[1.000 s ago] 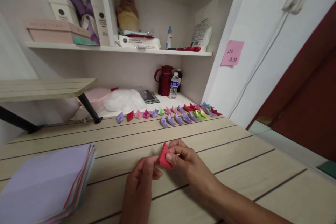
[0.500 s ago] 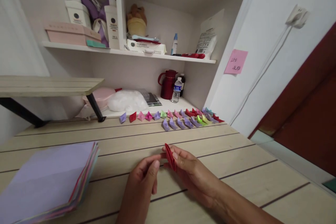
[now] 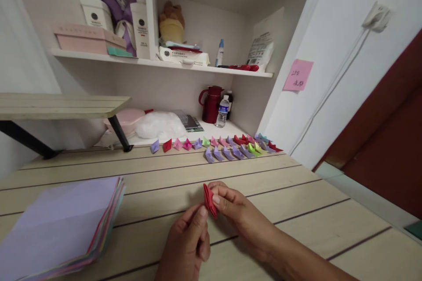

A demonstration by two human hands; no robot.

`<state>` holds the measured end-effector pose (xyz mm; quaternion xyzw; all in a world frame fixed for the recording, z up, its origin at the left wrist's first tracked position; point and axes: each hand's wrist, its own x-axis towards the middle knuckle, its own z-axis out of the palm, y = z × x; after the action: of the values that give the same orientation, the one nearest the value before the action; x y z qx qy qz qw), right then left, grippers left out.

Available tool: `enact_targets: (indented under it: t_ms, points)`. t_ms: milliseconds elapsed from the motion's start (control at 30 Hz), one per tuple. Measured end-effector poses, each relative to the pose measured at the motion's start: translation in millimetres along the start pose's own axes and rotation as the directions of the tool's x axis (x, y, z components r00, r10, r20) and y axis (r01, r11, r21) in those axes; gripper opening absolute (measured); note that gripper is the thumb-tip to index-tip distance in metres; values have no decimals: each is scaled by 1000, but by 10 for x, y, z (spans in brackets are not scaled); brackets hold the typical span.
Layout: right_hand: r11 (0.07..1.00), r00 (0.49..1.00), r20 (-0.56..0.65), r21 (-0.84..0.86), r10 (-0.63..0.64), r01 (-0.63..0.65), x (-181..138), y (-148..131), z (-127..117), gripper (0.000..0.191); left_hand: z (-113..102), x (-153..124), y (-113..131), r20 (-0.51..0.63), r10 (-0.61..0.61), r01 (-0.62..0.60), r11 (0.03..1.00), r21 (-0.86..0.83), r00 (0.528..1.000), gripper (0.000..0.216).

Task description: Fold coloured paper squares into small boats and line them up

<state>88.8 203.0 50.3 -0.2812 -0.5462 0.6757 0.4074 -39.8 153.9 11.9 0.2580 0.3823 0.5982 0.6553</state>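
We're holding a red folded paper piece (image 3: pixel 209 199) just above the wooden desk (image 3: pixel 296 202), near the middle of the view. Our right hand (image 3: pixel 235 210) pinches it w/ thumb and fingertips clenched on its right edge; our left hand (image 3: pixel 189 241) comes up from 6 o'clock, fingertips touching the piece's lower left edge, so both hands are grasping it. The piece stands on edge, tilted, folds facing left.

At 9 o'clock of the hands, well apart, lies a stack of coloured paper sheets (image 3: pixel 62 224), lilac sheet on top, its left and lower corners running out of view. Bare desk btwn stack and hands.

At 12 o'clock, near the desk's far edge, two rows of small paper boats (image 3: pixel 227 149) sit side by side in purple, red, pink, green; open board btwn them and the hands. At 3 o'clock the desk is bare to its right edge, which runs diagonally along the white wall (image 3: pixel 329 74).

Beyond the far edge, a lower white shelf holds a red jug (image 3: pixel 211 104) and a water bottle (image 3: pixel 223 112), just beside each other. A wooden raised shelf (image 3: pixel 62 106) juts in at 10 o'clock.
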Motion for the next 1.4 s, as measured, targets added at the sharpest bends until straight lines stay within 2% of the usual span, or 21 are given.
enact_targets:
  t_ms: [133, 267, 433, 533, 800, 900, 933, 1033, 1100, 1167, 1267, 1400]
  points:
    - [999, 1000, 1, 28, 27, -27, -1, 7, 10, 31, 42, -40, 99, -10, -6, 6, 1000, 25, 1000, 53]
    - [987, 996, 33, 133, 87, -90, -6, 3, 32, 29, 65, -68, 162, -1, -29, 29, 999, -41, 1000, 51]
    - [961, 989, 53, 232, 141, -150, -8, 22, 37, 29, 19, -55, 161, 75, -66, 79, 980, -181, 995, 52]
    - [959, 982, 82, 218, 168, -183, -2, 51, 25, 30, -4, -49, 164, 108, -76, 95, 979, -182, 991, 47]
    - [959, 991, 38, 253, 125, -130, 0, 35, 23, 21, 45, -102, 242, 86, -67, 76, 991, -113, 994, 43]
    - [951, 989, 98, 280, 110, -134, -34, 20, 40, 18, 23, -115, 256, 72, -72, 80, 990, -118, 995, 45]
    - [948, 987, 124, 289, 100, -132, -44, 19, 43, 23, 10, -117, 262, 61, -71, 78, 989, -124, 996, 44]
    - [949, 987, 147, 300, 57, -99, -49, 35, 32, 67, -27, -114, 280, 26, -55, 59, 986, -159, 998, 38]
    - [963, 989, 143, 263, 28, -66, -32, 61, 12, 84, -43, -107, 284, 29, -59, 63, 985, -158, 998, 38]
    - [982, 990, 144, 184, 3, -30, -10, 86, -8, 83, -49, -101, 277, 39, -66, 71, 990, -126, 997, 42]
    - [999, 990, 132, 11, -50, 49, 4, 91, -16, 68, -45, -97, 255, 41, -60, 63, 996, -69, 997, 45]
    - [970, 985, 107, -190, -136, 154, -23, 50, 5, 48, -31, -99, 236, 51, -56, 56, 998, -5, 997, 39]
